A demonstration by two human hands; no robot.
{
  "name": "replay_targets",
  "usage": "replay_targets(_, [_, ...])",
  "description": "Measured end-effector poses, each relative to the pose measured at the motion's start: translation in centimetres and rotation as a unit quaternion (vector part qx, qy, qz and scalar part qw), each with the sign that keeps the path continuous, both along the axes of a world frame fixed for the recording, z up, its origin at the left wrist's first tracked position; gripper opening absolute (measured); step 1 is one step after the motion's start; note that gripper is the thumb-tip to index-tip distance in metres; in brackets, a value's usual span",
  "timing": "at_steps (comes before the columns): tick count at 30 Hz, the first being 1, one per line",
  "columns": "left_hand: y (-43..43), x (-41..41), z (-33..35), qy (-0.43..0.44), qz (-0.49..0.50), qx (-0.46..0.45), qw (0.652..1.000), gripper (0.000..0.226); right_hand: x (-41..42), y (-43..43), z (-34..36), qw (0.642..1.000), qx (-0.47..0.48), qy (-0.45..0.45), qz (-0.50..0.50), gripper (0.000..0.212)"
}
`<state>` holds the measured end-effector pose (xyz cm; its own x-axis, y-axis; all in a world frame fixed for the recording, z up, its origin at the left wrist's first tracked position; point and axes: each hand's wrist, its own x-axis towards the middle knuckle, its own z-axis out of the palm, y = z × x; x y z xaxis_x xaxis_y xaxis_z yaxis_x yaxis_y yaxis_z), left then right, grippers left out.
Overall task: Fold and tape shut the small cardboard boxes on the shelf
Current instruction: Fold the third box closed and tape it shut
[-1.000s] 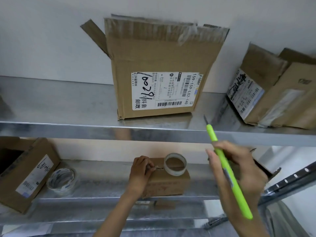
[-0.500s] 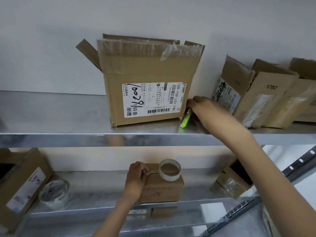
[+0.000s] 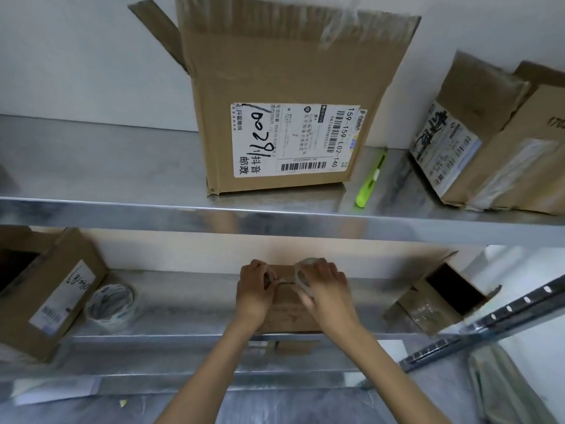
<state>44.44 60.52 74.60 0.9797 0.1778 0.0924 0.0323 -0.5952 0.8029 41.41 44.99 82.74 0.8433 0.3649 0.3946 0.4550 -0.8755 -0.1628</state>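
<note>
Your left hand (image 3: 255,289) and right hand (image 3: 324,286) are bare, wrists bare too. Left forearm (image 3: 208,362) and right forearm (image 3: 388,371) show plain and uncovered right down to the near edge of view. Right hand's fingers (image 3: 306,299) are motion-blurred, nail detail can't tell

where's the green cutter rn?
Head view: the green cutter lies on the upper shelf, right of centre, between the big labelled box and the tilted boxes on the right, near the front edge.
</note>
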Motion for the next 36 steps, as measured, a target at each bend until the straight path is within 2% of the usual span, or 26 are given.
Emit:
replay_targets(2, [-0.1, -0.1, 0.0, -0.003, 0.011, -0.019, 1.000, 0.012, 2.1, 0.5, -3.0, 0.999, -0.025, 0.040, -0.013, 0.027])
replay_targets(6, [-0.7, -0.3, -0.1, -0.007, 0.044, -0.040, 0.998, 0.017, 3.2, 1.2, -5.8, 0.995, 0.003, 0.092, -0.028, 0.013])
replay_targets(11, [-1.0, -0.9, 0.3, -0.011, 0.062, -0.020, 0.998, 0.043, 2.1, 1.3, -5.0, 0.996, 0.043, 0.077, -0.024, 0.032])
replay_targets(13, [-1.0, -0.7, 0.5, -0.003, 0.061, -0.023, 0.998, 0.043, 1.5, 0.5, -4.6, 0.996, 0.052, 0.065, -0.025, 0.036])
replay_targets(16, [-1.0, -0.5, 0.8, 0.021, 0.059, -0.023, 0.998, 0.034, 2.0, -1.0, -3.9, 0.993, 0.101, 0.044, -0.032, 0.029])
replay_targets(20, [-0.3, -0.6, 2.7, 0.038, 0.028, -0.110, 0.993, 0.020, 2.4, -2.4, -3.4, 0.973, 0.224, 0.058, -0.024, 0.019])
replay_targets(23, [0.5, -0.9, 4.3, 0.051, 0.011, -0.168, 0.984, 0.029, 1.9, -1.9, -3.0, 0.964, 0.258, 0.059, -0.034, 0.026])
replay_targets(24, [0.6, -1.0, 4.6, 0.043, 0.007, -0.144, 0.989, 0.034, 1.7, -1.6, -2.7, 0.960, 0.270, 0.058, -0.037, 0.029])
replay_targets(26, [0.6, -1.4, 4.7, 0.001, -0.009, -0.028, 1.000, 0.044, 1.4, -0.9, -1.8, 0.947, 0.310, 0.068, -0.049, 0.029])
replay_targets(28, [0.1, -2.3, 4.8, -0.057, -0.031, 0.044, 0.997, 0.051, 1.3, -0.2, -1.0, 0.929, 0.352, 0.086, -0.068, 0.026])
replay_targets(31, [-0.9, -3.5, 4.8, -0.102, -0.043, 0.043, 0.993, 0.053, 1.0, 0.8, -0.3, 0.916, 0.365, 0.151, -0.068, 0.033])
replay_targets(33, [-1.3, -3.9, 4.9, -0.111, -0.039, 0.023, 0.993, 0.046, 0.8, 1.0, -0.5, 0.927, 0.315, 0.193, -0.062, 0.044])
replay_targets(36, [-1.5, -4.1, 5.5, -0.117, -0.034, 0.009, 0.992, 0.046, 0.7, 0.8, -0.5, 0.927, 0.297, 0.219, -0.064, 0.040])
